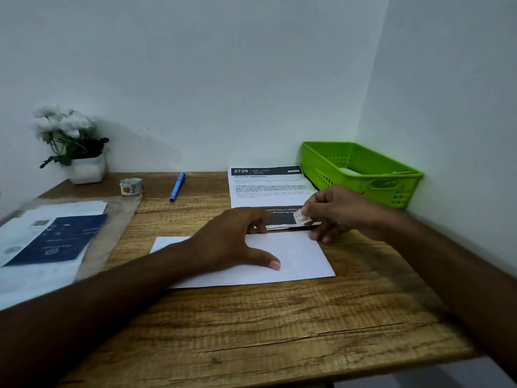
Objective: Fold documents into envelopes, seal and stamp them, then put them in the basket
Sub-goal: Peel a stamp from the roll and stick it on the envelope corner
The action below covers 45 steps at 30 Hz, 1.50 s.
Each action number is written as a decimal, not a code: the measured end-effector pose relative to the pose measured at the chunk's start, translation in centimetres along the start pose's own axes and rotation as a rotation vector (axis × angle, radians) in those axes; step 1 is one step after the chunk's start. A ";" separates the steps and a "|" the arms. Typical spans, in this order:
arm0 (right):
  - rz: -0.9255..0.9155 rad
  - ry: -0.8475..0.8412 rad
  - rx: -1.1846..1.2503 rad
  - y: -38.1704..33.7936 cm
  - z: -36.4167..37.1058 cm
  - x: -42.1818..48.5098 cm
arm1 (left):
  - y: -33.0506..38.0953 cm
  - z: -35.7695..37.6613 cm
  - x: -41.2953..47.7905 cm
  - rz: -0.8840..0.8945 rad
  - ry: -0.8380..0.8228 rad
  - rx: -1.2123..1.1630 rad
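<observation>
I see left hand (235, 242) flat, fingers relaxed, pressing white envelope (302, 256) mid-tabletop (279, 326). Right hand (338, 211) pinches 1 small stamp (300, 218) at envelope's far right corner. Green basket (402, 175) beyond.

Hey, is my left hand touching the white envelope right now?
Touching. The head view shows the left hand lying on the envelope, thumb pressed flat on its face.
</observation>
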State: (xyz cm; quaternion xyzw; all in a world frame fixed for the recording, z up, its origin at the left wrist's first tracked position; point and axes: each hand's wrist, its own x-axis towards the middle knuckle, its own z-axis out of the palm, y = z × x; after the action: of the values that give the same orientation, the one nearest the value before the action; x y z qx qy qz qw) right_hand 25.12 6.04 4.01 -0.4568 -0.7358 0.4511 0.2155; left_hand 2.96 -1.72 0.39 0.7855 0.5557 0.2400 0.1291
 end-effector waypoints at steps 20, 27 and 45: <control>0.014 -0.106 0.064 0.2 0.4 -0.6 | 1.8 0.4 3.7 -0.308 -0.010 -0.147; -0.046 -0.046 0.086 -0.7 0.1 -1.2 | 2.4 -0.5 3.1 -0.161 0.076 -0.296; -0.060 0.060 0.025 -1.0 -0.1 -1.5 | 3.0 -0.6 2.0 -0.181 0.252 -0.405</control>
State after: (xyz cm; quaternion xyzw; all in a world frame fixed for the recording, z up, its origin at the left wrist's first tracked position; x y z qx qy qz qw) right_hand 25.44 4.61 5.06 -0.4452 -0.7366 0.4399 0.2563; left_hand 5.63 -0.94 2.80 0.6546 0.5760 0.4298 0.2345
